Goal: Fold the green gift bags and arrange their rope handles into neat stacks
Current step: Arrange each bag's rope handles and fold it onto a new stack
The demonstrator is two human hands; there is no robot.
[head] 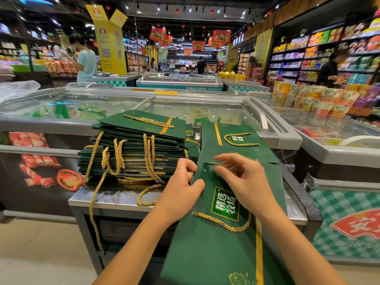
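A flat green gift bag (216, 249) lies lengthwise over the near right part of a steel table (115, 197), its lower end hanging past the table edge toward the camera. The left hand (178, 194) grips the bag's left edge near the top, with the thumb pressed on the printed face and the other fingers curled round the edge. The right hand (246, 182) is arched over the bag's top end. Its thumb and forefinger are narrowly parted around the gold rope handle (222, 166) beside the punched holes and seem to pinch it, though the hand hides the contact. A second rope handle (222, 222) lies in a loop across the face just below the white-lettered label.

To the left stands a tall stack of folded green bags (131, 159). Its gold ropes (93, 204) spill down the front, and some hang over the table edge. Another flat green bag (267, 153) lies just beyond the held one, with its handle looped on top. Glass-topped chest freezers (82, 108) stand behind the table.
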